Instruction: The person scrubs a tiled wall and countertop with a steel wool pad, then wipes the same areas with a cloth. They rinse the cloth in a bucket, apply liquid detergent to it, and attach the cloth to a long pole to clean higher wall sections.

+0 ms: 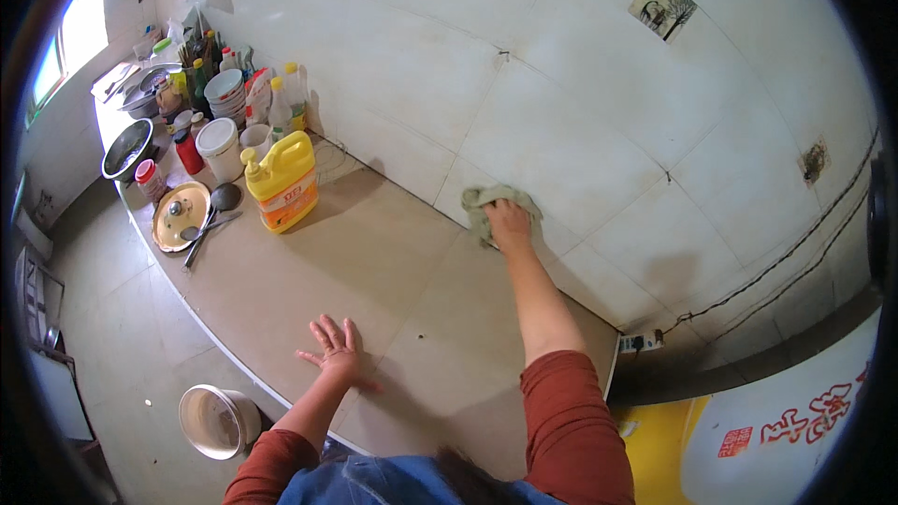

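Observation:
My right hand presses a damp-looking green cloth against the white tiled wall, low down where the wall meets the tiled countertop. Its fingers are bent over the cloth. Over on the near side of the counter, my left hand is spread with the fingers apart and holds nothing. It appears to rest on the counter surface. A yellow pump jug with an orange label stands on the counter, beyond my left hand.
Left of the jug are a pot lid, a ladle, a white lidded tub, stacked bowls and several bottles. A bucket stands on the floor. A power strip with cables hangs at the counter's right end.

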The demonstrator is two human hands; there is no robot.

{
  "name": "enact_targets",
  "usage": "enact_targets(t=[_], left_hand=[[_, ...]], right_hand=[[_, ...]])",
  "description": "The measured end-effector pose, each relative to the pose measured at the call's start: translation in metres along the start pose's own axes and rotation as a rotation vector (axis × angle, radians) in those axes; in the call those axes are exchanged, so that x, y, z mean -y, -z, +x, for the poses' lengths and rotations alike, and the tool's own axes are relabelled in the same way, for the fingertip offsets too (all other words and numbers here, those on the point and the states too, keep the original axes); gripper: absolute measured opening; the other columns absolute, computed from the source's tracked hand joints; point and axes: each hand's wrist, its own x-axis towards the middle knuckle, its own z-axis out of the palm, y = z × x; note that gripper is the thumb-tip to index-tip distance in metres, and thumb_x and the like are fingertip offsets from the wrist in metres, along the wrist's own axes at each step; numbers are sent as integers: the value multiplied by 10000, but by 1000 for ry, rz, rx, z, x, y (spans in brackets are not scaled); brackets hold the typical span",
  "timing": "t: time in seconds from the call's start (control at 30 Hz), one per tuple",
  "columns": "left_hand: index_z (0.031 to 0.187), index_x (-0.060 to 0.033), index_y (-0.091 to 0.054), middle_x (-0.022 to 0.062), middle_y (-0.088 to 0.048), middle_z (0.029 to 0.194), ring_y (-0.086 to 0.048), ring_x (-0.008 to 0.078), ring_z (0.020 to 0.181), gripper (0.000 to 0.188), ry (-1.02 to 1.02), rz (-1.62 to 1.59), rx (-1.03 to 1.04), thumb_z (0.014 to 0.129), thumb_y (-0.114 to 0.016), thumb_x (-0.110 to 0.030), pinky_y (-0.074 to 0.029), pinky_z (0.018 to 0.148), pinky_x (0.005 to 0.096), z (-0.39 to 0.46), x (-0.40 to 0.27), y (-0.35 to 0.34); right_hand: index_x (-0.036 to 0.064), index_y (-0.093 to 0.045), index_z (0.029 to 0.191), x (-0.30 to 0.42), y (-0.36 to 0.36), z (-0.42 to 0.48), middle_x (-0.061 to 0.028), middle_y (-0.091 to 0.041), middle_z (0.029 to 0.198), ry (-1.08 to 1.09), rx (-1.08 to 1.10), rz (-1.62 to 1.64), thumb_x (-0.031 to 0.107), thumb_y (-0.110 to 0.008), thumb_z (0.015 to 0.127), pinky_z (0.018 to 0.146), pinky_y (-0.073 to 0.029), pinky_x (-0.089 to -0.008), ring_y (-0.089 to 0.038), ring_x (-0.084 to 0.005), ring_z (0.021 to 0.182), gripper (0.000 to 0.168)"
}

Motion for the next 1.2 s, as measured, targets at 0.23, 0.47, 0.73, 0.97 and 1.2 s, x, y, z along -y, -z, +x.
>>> enact_targets(t=[0.23, 0.47, 0.73, 0.97, 1.2], left_hand=[[1447, -143, 107, 247, 299, 1426, 280, 455, 1303, 1510, -17, -23, 21, 362, -825, -624, -3, 858, 797, -14, -6, 10], [1437, -120, 136, 255, 282, 1430, 260, 444, 1317, 1508, 43, -1, 52, 389, -837, -597, -43, 886, 785, -24, -9, 20], [1432, -106, 145, 253, 289, 1427, 260, 438, 1318, 1543, 65, 42, 36, 355, -849, -590, -52, 896, 778, -12, -14, 10], [1422, -103, 174, 254, 280, 1431, 259, 435, 1319, 1578, 56, 40, 44, 332, -844, -616, -64, 904, 775, -18, -20, 15], [1410, -134, 216, 232, 340, 1408, 286, 428, 1308, 1613, 88, 13, 61, 301, -846, -629, -41, 913, 766, -9, -16, 9]], right_hand=[[103, -607, 1020, -59, 77, -34, -144, -538, 969, -586, -266, 293, 130, -520, 822, 819, -408, -451, -510, -343, 941, 218], [160, -597, 1048, -116, 207, 15, -103, -501, 1086, -148, -715, -310, 93, -519, 823, 832, -373, -479, -456, -319, 1004, 248], [135, -634, 916, -128, 38, -130, -117, -490, 1039, -559, -453, -343, 152, -599, 793, 835, -299, -480, -421, -338, 998, 130], [51, -573, 954, -148, -3, -224, -171, -480, 1064, -1151, -359, 371, -44, -558, 743, 778, -409, -432, -467, -341, 936, 231], [15, -515, 1156, -226, 215, -148, -175, -508, 1143, -841, -1196, 511, 69, -525, 792, 940, -351, -430, -445, -327, 1076, 369]])
